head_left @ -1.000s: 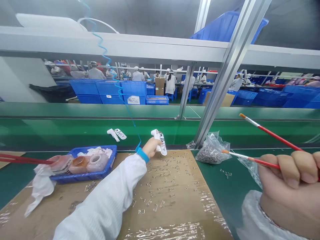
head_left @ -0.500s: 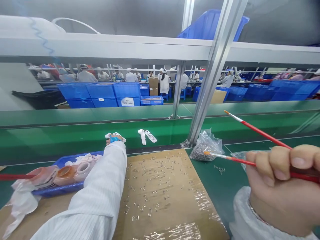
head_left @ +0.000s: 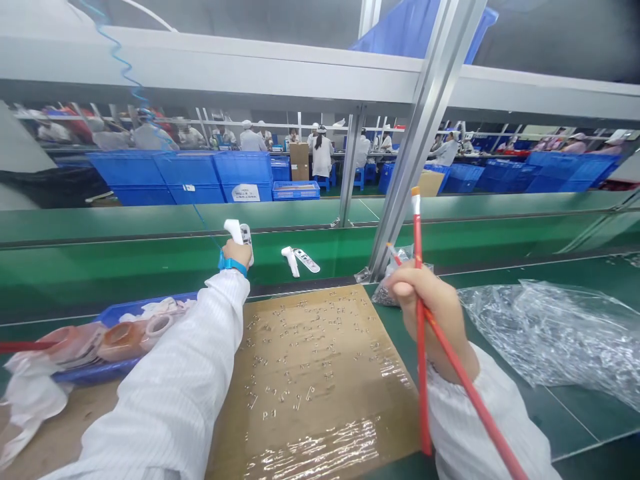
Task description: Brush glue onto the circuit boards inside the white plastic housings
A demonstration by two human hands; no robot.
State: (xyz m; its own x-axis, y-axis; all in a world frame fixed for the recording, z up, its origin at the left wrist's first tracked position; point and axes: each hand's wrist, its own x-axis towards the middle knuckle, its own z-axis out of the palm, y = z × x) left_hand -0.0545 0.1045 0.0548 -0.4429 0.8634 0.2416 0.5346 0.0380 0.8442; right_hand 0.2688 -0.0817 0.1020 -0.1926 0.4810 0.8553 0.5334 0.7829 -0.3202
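Left hand (head_left: 236, 253) closed on white handset (head_left: 233, 231), right hand (head_left: 429, 303) closed on two red paintbrushes (head_left: 419, 347)

The left hand grips the handset with one flat white panel (head_left: 247, 237) against it, and a blue wrist strap (head_left: 232, 264) circles that wrist. The handset is up over the green conveyor belt (head_left: 150, 267). The right fist holds both brushes, one upright and one slanting down across the sleeve.

On the belt, just right of the left hand, lie one more white handset (head_left: 290, 260) and one more panel (head_left: 307, 261). Below the hands is one cardboard sheet (head_left: 310, 380), scattered with many small metal parts, too many to count. To the left sits one blue tray (head_left: 85, 375) with two visible tape rolls (head_left: 123, 340), and to the right lies one crumpled plastic bag (head_left: 545, 330).
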